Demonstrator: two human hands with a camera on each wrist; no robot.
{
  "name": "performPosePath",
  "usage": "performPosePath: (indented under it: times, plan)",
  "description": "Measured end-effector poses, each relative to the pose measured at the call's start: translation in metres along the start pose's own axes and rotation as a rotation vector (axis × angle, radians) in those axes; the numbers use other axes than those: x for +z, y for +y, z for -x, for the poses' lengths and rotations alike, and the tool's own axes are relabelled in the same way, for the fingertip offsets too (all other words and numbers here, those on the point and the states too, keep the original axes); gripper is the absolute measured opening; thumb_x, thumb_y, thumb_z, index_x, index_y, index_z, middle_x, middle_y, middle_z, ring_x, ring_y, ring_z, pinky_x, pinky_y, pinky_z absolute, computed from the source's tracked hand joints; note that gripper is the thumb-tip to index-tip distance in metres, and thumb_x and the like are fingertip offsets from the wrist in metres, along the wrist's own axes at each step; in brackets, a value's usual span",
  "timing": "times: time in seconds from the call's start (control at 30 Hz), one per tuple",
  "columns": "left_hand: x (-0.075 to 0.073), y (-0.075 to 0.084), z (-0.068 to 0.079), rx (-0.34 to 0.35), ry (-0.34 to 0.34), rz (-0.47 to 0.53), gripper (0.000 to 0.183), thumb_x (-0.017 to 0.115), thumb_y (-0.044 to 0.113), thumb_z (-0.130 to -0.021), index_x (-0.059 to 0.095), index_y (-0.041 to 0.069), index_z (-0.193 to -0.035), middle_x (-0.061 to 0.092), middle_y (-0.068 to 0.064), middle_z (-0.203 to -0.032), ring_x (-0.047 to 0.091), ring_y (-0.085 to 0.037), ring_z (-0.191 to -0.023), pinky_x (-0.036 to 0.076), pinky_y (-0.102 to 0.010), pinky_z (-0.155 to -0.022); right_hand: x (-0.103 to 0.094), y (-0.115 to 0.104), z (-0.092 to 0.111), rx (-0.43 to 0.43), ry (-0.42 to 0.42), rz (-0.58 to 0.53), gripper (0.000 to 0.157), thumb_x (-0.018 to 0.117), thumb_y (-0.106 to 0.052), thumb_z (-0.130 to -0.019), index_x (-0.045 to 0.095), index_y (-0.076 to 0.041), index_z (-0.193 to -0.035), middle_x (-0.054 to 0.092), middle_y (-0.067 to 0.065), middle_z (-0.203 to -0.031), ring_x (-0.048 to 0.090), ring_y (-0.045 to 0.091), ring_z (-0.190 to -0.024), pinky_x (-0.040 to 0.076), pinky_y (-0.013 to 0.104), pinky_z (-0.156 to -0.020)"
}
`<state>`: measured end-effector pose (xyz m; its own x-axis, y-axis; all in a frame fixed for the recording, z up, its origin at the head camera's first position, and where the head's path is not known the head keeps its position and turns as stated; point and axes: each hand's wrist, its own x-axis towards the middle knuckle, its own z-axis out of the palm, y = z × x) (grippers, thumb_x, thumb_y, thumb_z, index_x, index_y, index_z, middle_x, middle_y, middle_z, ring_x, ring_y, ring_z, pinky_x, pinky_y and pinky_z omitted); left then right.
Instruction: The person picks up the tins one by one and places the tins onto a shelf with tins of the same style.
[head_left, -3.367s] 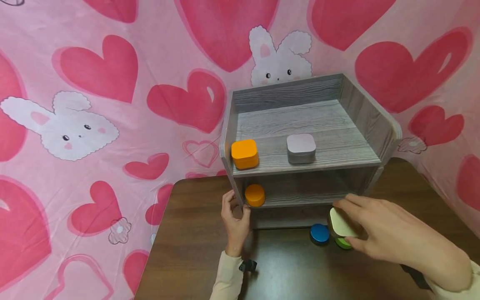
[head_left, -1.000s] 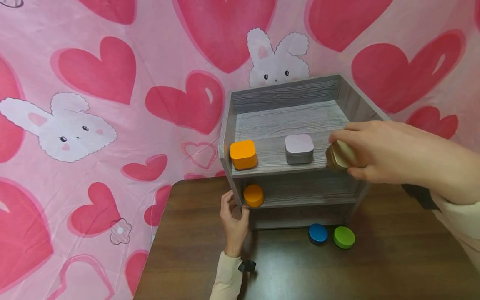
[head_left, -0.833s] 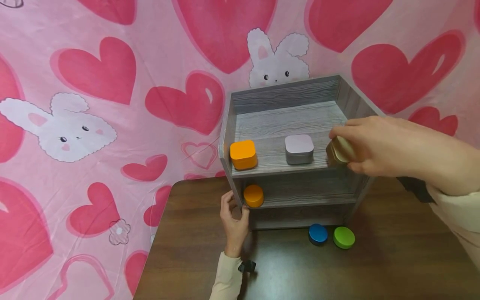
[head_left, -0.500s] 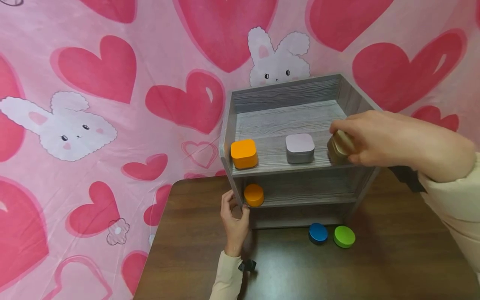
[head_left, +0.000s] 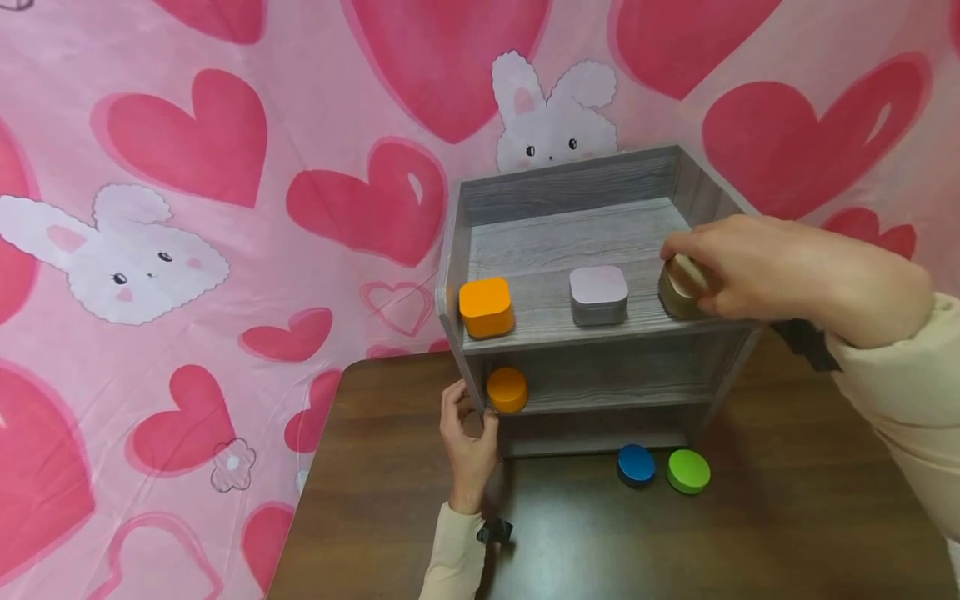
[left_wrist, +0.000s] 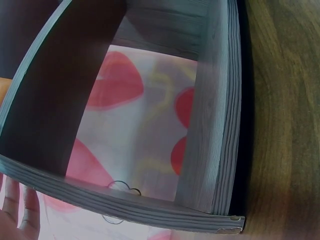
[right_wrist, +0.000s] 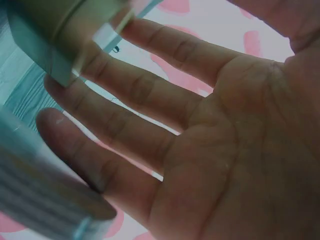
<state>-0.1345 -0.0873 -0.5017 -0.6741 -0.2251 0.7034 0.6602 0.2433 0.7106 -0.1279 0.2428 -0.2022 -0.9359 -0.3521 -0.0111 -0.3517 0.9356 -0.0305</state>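
My right hand (head_left: 787,271) holds a gold square tin (head_left: 678,287) at the front right of the grey wooden shelf unit's (head_left: 570,237) top board. In the right wrist view the tin (right_wrist: 65,30) lies at the fingertips, the fingers stretched long toward it. A lilac-lidded square tin (head_left: 598,296) and an orange square tin (head_left: 487,307) stand further left on that board. Low on the unit's left side panel, my left hand (head_left: 470,446) grips the edge between thumb and fingers. Beside its thumb, a round orange tin (head_left: 507,390) sits on the middle shelf.
A round blue tin (head_left: 636,465) and a round green tin (head_left: 688,472) lie on the brown table (head_left: 375,500) before the unit's lower right. The unit's right side panel rises close under the right forearm. A pink heart-print cloth (head_left: 315,100) hangs behind.
The right hand has lifted the gold tin from beside the green tin up to the top board, then eased it slightly back and more level. The left hand has stayed put.
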Motion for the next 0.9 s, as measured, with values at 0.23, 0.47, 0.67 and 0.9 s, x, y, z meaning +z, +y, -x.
performPosePath:
  times: [0.23, 0.47, 0.67, 0.9]
  plan:
    - [0.0030, -0.0021, -0.0004, 0.006, 0.003, -0.004, 0.053, 0.066, -0.016, -0.076, 0.063, -0.001, -0.127, 0.064, -0.019, -0.118, 0.061, -0.012, -0.110, 0.056, -0.023, -0.088, -0.0003, 0.0034, 0.0054, 0.039, -0.011, -0.021, 0.076, 0.094, -0.013, -0.062, 0.064, -0.006, -0.131, 0.071, 0.007, -0.100, 0.062, 0.022, -0.085, 0.058, 0.044, -0.066]
    - [0.0012, -0.0018, 0.0015, -0.023, 0.004, 0.010, 0.051, 0.066, -0.016, -0.078, 0.064, 0.001, -0.126, 0.064, -0.018, -0.119, 0.062, -0.013, -0.109, 0.056, -0.022, -0.088, 0.0017, 0.0054, 0.0065, 0.034, -0.006, -0.025, 0.077, 0.095, -0.015, -0.062, 0.064, -0.004, -0.131, 0.071, 0.009, -0.106, 0.062, 0.023, -0.089, 0.059, 0.046, -0.070]
    - [-0.0004, -0.0019, 0.0021, -0.032, -0.006, 0.015, 0.052, 0.065, -0.013, -0.079, 0.064, 0.003, -0.128, 0.064, -0.018, -0.120, 0.062, -0.015, -0.110, 0.056, -0.024, -0.089, 0.0038, 0.0066, 0.0066, 0.018, 0.016, -0.013, 0.082, 0.096, -0.016, -0.062, 0.063, -0.003, -0.137, 0.072, 0.013, -0.113, 0.064, 0.024, -0.093, 0.060, 0.049, -0.073]
    - [-0.0007, -0.0017, 0.0010, -0.031, -0.008, 0.014, 0.053, 0.065, -0.013, -0.078, 0.064, 0.003, -0.128, 0.064, -0.017, -0.120, 0.062, -0.014, -0.110, 0.056, -0.023, -0.090, 0.0028, 0.0068, 0.0041, -0.004, 0.032, -0.008, 0.083, 0.094, -0.015, -0.064, 0.061, -0.004, -0.140, 0.072, 0.010, -0.111, 0.063, 0.022, -0.091, 0.060, 0.048, -0.073]
